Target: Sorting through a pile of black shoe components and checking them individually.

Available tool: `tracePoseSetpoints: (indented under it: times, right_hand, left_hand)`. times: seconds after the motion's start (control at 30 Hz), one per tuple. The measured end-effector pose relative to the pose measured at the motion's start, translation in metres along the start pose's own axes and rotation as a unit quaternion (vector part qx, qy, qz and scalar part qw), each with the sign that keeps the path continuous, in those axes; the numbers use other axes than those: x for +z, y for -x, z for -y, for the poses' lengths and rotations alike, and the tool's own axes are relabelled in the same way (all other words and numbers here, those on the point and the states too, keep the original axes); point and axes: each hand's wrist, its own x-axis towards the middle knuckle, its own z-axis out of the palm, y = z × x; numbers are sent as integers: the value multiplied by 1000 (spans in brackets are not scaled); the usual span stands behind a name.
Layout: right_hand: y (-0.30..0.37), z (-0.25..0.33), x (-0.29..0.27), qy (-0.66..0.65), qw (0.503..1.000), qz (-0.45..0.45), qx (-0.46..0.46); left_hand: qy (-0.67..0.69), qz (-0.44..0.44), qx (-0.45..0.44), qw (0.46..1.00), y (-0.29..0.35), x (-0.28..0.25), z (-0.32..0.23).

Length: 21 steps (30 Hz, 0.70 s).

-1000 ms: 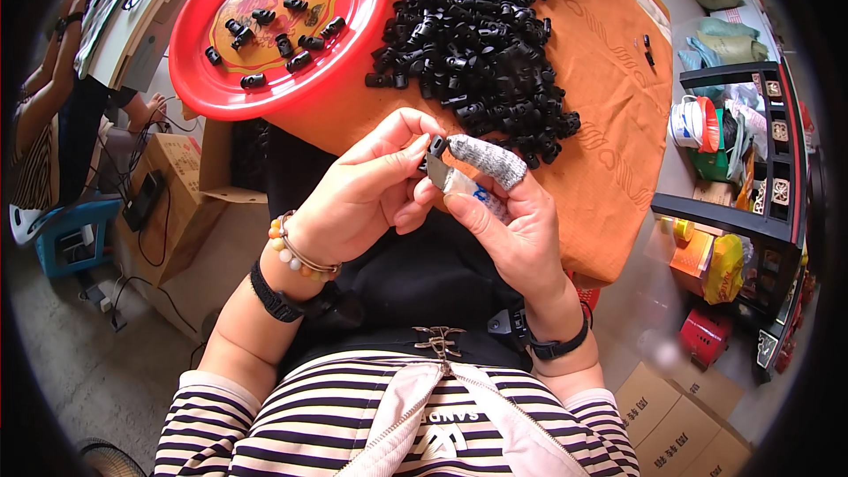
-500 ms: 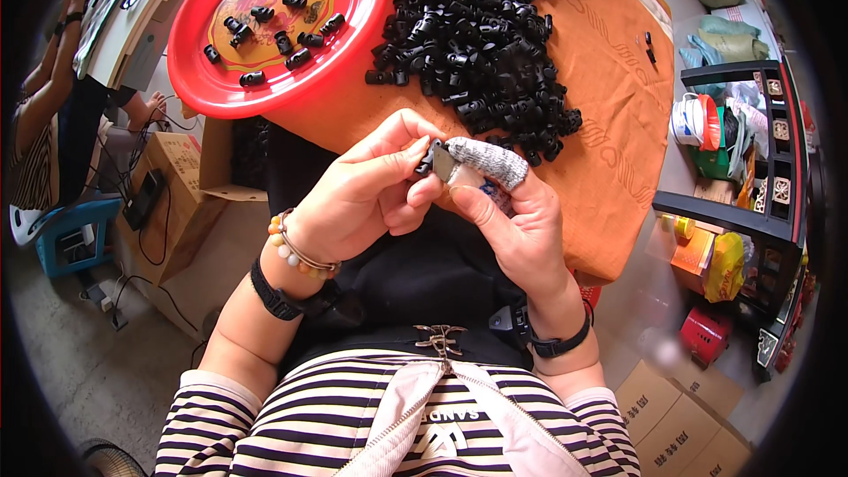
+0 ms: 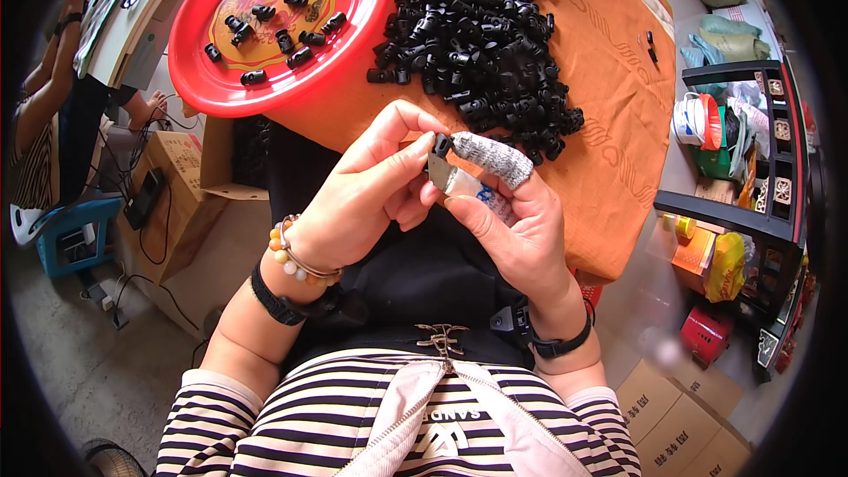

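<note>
My left hand (image 3: 362,199) and my right hand (image 3: 517,221) meet above my lap. Between their fingertips sits a small black plastic clip (image 3: 439,146), pinched by my left thumb and forefinger. My right forefinger wears a grey cloth wrap (image 3: 493,157), and the right hand also grips a small white and blue tube-like tool (image 3: 468,190) against the clip. A big heap of the same black clips (image 3: 481,35) lies on the orange cloth (image 3: 609,115) just beyond my hands. A red round tray (image 3: 278,22) at the upper left holds several clips.
Another person (image 3: 49,115) sits at the far left by a blue stool (image 3: 66,234). Cardboard boxes (image 3: 181,203) stand under the table's left side, with more at the lower right. A dark shelf rack (image 3: 764,168) with bags and packages stands on the right.
None beyond a slight shift of the fingers around the clip; both hands stay together in the same place.
</note>
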Motion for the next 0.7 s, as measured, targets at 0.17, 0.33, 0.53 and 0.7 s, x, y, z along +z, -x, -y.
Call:
tracePoseSetpoints:
  times: [0.17, 0.33, 0.53, 0.7]
  right_hand:
    - [0, 1, 0, -8, 1000, -1, -4]
    - [0, -2, -2, -16, 1000, -6, 4]
    - [1, 2, -3, -19, 1000, -2, 6]
    - [1, 3, 1, -24, 1000, -4, 0]
  left_hand:
    - [-35, -16, 14, 999, 0, 2, 1]
    - [-38, -19, 19, 999, 0, 2, 2]
    - [32, 11, -18, 999, 1, 3, 0]
    - [74, -1, -37, 997, -1, 1, -1]
